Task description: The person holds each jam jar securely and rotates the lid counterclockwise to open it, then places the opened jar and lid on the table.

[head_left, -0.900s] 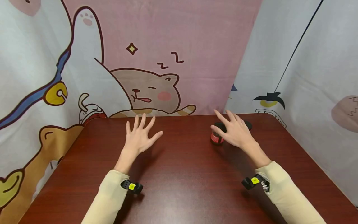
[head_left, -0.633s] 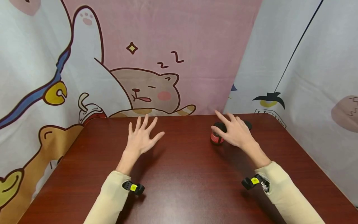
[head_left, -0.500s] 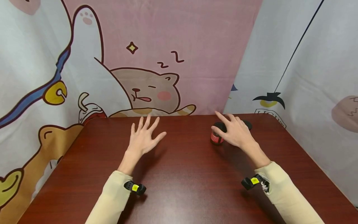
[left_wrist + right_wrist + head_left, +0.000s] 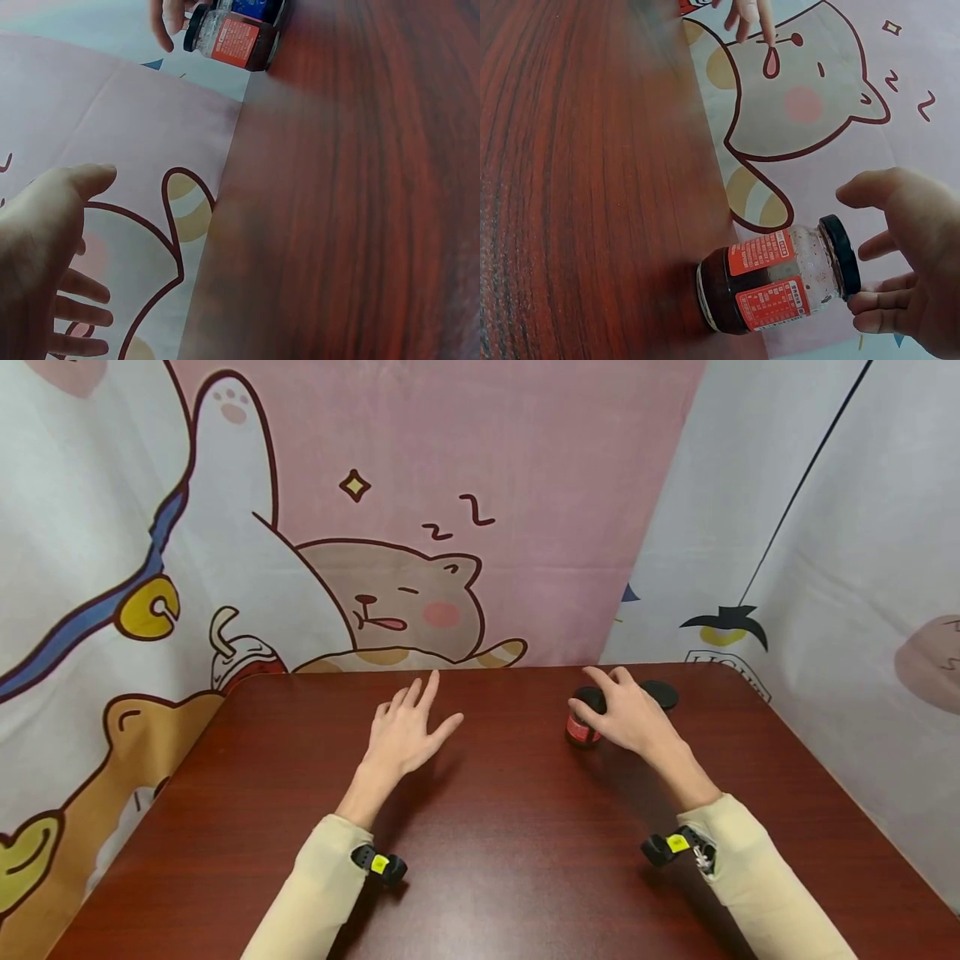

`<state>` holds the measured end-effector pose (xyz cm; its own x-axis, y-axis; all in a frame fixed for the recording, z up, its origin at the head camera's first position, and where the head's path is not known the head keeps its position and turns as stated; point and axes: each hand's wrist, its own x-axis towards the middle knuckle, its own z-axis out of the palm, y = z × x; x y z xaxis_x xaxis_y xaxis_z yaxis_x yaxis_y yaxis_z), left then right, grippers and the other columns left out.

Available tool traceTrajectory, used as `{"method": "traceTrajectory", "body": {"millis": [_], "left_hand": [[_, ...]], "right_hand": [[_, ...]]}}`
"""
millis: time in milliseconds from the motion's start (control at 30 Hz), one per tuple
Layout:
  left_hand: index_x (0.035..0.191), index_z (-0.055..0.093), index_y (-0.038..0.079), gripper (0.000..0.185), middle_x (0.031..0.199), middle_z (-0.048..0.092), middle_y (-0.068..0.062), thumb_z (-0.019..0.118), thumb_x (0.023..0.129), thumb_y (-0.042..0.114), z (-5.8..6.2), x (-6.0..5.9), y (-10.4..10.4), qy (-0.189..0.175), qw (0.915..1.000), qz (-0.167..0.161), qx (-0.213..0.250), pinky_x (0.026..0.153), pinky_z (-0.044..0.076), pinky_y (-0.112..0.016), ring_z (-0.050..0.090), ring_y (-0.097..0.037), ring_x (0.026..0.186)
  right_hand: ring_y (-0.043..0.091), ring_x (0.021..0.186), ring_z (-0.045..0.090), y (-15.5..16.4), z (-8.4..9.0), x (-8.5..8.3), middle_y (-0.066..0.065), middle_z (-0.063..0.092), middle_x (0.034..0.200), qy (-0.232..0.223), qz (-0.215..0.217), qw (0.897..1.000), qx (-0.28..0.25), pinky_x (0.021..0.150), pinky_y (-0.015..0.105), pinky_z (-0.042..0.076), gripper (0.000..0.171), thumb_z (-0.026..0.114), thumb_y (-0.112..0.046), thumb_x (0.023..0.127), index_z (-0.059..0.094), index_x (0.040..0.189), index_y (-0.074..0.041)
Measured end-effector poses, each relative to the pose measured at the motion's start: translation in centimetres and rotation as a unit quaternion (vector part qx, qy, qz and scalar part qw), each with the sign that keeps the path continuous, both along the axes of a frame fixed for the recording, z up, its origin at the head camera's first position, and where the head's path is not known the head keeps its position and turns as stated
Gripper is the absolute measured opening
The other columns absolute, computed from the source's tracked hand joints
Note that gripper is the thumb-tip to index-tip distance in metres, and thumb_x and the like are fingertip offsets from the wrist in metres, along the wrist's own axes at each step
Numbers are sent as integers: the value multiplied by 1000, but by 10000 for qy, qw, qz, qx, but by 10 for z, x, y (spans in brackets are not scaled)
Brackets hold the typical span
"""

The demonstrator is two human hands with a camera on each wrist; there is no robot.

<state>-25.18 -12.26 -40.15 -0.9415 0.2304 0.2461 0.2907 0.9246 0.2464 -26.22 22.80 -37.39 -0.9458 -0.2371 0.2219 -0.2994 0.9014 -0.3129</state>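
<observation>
Far right on the table [image 4: 495, 818], jar [image 4: 582, 729]: upright, lidded.
Right hand [image 4: 633, 718]: loosely spread by the lid [image 4: 842, 256], gripping nothing; contact unclear.
Reach: seemingly the step in hand; next calls for a grip around the jar.
Left hand [image 4: 405, 735]: loose, holding nothing, well apart.
Dark round top [image 4: 661, 695]: beyond the right hand.

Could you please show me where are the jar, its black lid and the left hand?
Jar [image 4: 762, 280]: right wrist view, on the dark band between its red label panels.
Black lid [image 4: 841, 257]: right wrist view, on its side.
Left hand [image 4: 406, 732]: head view, on its back.
</observation>
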Motion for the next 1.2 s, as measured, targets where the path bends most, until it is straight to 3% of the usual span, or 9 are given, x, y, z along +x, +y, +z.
{"method": "traceTrajectory", "body": {"millis": [200,433,567,700,800,1200], "left_hand": [[160,26,12,88,150,46,-20,45,96,69,-5,-2,7,-134,9994,-82,319,107,37,-59,45,-40,135],[160,23,10,92,147,47,-24,54,94,66,-6,-1,18,-458,9955,-353,745,103,43,-57,49,-42,131],[161,21,11,92,148,47,-23,59,94,61,-8,0,26,-844,9863,-672,1246,100,46,-56,56,-37,125],[160,23,10,90,140,54,-18,65,94,54,-8,0,35,-1126,9745,-941,1700,91,51,-49,66,-25,101],[158,25,9,88,136,57,-18,67,94,51,-9,0,41,-1248,9677,-1090,1900,84,52,-44,64,-17,87],[155,31,5,81,134,56,-21,71,93,41,-13,-8,74,-1668,9440,-1559,2383,87,51,-39,62,-19,90]], "right_hand": [[41,106,56,2,3,-2,29,47,126,-267,8,9994,-211,87,59,48,67,59,-50,98,51,143,-1],[40,112,51,5,2,-6,30,51,127,-317,140,9989,-310,88,57,48,61,65,-43,95,58,134,3],[40,112,50,4,1,-6,29,51,126,-281,142,9989,-344,89,57,47,60,68,-42,94,59,132,3],[39,110,51,1,-1,-6,29,52,124,-195,179,9987,-428,87,56,48,59,69,-42,93,60,130,3],[38,108,51,-1,-3,-7,28,53,122,-172,174,9986,-470,86,55,48,58,70,-42,92,61,129,2],[37,104,56,-8,-2,-6,27,57,120,-177,244,9990,-328,86,53,50,62,73,-44,89,63,127,4]]}}
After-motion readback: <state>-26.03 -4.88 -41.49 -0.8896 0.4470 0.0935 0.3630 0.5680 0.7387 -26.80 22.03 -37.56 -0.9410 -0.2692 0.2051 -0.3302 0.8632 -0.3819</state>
